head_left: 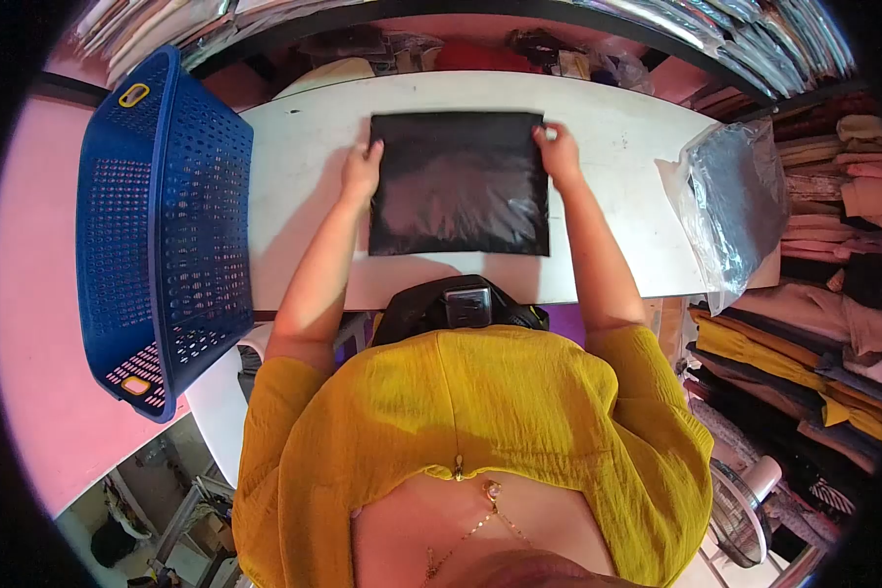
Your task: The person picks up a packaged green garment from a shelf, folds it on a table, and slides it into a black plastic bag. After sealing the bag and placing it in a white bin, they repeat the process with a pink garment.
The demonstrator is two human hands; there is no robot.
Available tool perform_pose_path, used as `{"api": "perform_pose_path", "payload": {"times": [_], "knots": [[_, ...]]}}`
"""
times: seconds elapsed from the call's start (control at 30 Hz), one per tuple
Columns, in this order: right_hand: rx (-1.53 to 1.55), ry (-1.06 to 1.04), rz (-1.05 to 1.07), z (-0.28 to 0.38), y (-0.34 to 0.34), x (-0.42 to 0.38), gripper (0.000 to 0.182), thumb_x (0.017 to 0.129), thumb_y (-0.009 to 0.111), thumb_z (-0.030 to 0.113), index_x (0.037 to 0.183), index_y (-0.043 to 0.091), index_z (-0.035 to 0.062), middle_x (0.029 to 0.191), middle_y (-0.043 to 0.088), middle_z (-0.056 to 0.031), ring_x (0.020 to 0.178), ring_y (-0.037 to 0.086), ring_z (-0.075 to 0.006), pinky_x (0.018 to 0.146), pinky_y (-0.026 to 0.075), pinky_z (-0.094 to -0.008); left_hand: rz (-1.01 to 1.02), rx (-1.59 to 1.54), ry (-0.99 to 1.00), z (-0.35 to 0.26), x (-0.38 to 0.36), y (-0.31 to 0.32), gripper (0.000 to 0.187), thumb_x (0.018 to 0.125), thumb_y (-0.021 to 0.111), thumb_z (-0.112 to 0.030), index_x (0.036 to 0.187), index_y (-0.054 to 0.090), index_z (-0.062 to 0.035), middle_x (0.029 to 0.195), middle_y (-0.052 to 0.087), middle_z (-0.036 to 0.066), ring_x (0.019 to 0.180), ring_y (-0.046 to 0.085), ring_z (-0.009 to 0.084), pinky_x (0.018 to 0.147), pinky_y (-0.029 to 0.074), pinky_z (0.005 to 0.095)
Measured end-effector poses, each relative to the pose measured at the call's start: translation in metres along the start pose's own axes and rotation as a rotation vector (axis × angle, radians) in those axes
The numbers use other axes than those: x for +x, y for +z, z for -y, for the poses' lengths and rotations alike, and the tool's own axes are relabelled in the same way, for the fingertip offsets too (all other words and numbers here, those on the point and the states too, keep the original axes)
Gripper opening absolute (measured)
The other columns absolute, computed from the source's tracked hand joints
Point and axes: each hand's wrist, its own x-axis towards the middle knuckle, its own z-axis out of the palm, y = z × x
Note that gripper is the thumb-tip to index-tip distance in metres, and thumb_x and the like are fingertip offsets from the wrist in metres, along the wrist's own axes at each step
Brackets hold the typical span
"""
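A flat black plastic mailing bag [459, 186] is between my two hands above the white table [304, 127]. My left hand [362, 171] grips its left edge, with the thumb on the upper face and the fingers mostly hidden. On the opposite side, my right hand [557, 155] pinches the right edge near the upper corner. The bag's surface looks smooth and shiny, with light wrinkles toward its lower part. Whatever may be inside it cannot be seen.
A tall blue perforated basket [201, 216] lies on its side at the left. Clear plastic packaging [735, 196] rests on the table's right end. Folded clothes [833, 363] fill shelves at the right, and more packed items [745, 39] line the shelf overhead. A fan [740, 514] stands at lower right.
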Motion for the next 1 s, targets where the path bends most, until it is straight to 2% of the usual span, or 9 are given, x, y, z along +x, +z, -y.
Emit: {"api": "perform_pose_path", "payload": {"times": [0.23, 0.3, 0.37, 0.43, 0.57, 0.6, 0.67, 0.8, 1.0], "knots": [[-0.182, 0.077, -0.04, 0.038, -0.01, -0.04, 0.057, 0.077, 0.068, 0.026, 0.127, 0.045, 0.012, 0.118, 0.053, -0.0233, 0.107, 0.053, -0.0355, 0.085, 0.044, -0.0433, -0.258, 0.297, 0.148, -0.033, -0.04, -0.004, 0.039, 0.082, 0.063, -0.024, 0.113, 0.051, -0.0029, 0.117, 0.053, 0.021, 0.107, 0.052, 0.0342, 0.091, 0.041, 0.0395], [-0.346, -0.448, -0.106, 0.055, -0.002, -0.045, 0.062, 0.077, 0.066, 0.028, 0.132, 0.041, 0.0158, 0.136, 0.037, -0.0192, 0.123, 0.038, -0.0348, 0.096, 0.034, -0.0523, -0.249, 0.363, 0.702, -0.049, -0.04, 0.009, 0.042, 0.083, 0.059, -0.018, 0.121, 0.048, -0.0049, 0.131, 0.041, 0.021, 0.122, 0.039, 0.035, 0.1, 0.033, 0.0455], [-0.366, -0.582, 0.052, 0.074, 0.019, -0.061, 0.062, 0.079, 0.064, 0.034, 0.133, 0.041, 0.0181, 0.138, 0.037, -0.0132, 0.13, 0.03, -0.0327, 0.101, 0.023, -0.0601, 0.065, 0.478, 0.819, -0.077, -0.056, 0.025, 0.046, 0.085, 0.055, -0.017, 0.129, 0.044, -0.0091, 0.14, 0.032, 0.018, 0.132, 0.025, 0.0342, 0.105, 0.022, 0.0515], [-0.468, -0.564, 0.203, 0.064, 0.038, -0.066, 0.062, 0.085, 0.05, 0.049, 0.138, 0.035, 0.019, 0.143, 0.032, -0.0069, 0.136, 0.019, -0.0314, 0.103, 0.016, -0.0628, 0.201, 0.456, 0.814, -0.059, -0.046, 0.044, 0.051, 0.089, 0.05, -0.027, 0.137, 0.037, -0.015, 0.147, 0.023, 0.012, 0.136, 0.016, 0.0332, 0.106, 0.016, 0.0559], [-0.593, -0.171, 0.244, 0.01, 0.016, -0.037, 0.065, 0.088, 0.038, 0.054, 0.142, 0.028, 0.0192, 0.149, 0.022, -0.0054, 0.138, 0.014, -0.0306, 0.103, 0.011, -0.0639, 0.153, 0.756, 0.292, -0.031, -0.023, 0.012, 0.054, 0.094, 0.035, -0.043, 0.142, 0.025, -0.0219, 0.15, 0.016, 0.007, 0.138, 0.01, 0.034, 0.106, 0.013, 0.0574], [-0.626, -0.143, 0.213, 0.002, 0.0, -0.034, 0.059, 0.089, 0.041, 0.049, 0.139, 0.033, 0.017, 0.147, 0.026, -0.0057, 0.136, 0.019, -0.0313, 0.102, 0.015, -0.0646, 0.086, 0.714, 0.252, -0.001, -0.011, 0.005, 0.055, 0.094, 0.035, -0.042, 0.142, 0.024, -0.0189, 0.15, 0.015, 0.008, 0.138, 0.012, 0.0311, 0.105, 0.014, 0.0583], [-0.327, -0.269, -0.075, -0.027, -0.016, -0.023, 0.034, 0.088, 0.048, 0.032, 0.112, 0.059, 0.0099, 0.118, 0.058, -0.0138, 0.111, 0.052, -0.0325, 0.088, 0.044, -0.0463, -0.069, 0.562, 0.389, 0.031, 0.005, -0.012, 0.046, 0.091, 0.044, -0.031, 0.131, 0.042, -0.0067, 0.138, 0.037, 0.015, 0.128, 0.033, 0.0285, 0.102, 0.028, 0.0488], [-0.218, 0.096, -0.026, -0.017, -0.014, -0.014, 0.032, 0.083, 0.057, 0.034, 0.099, 0.065, 0.0077, 0.09, 0.067, -0.0151, 0.087, 0.063, -0.0322, 0.075, 0.05, -0.0419, -0.222, 0.322, 0.301, 0.011, -0.001, -0.007, 0.037, 0.086, 0.056, -0.029, 0.113, 0.057, -0.0039, 0.106, 0.063, 0.016, 0.104, 0.057, 0.0302, 0.09, 0.042, 0.0367], [-0.23, 0.214, 0.137, -0.003, -0.007, -0.009, 0.041, 0.074, 0.066, 0.041, 0.094, 0.065, 0.0059, 0.09, 0.066, -0.0172, 0.087, 0.063, -0.0329, 0.075, 0.049, -0.0412, -0.019, 0.333, 0.013, -0.004, 0.001, 0.001, 0.043, 0.075, 0.068, -0.041, 0.092, 0.062, -0.0019, 0.082, 0.066, 0.015, 0.081, 0.062, 0.034, 0.073, 0.047, 0.0409]]}}
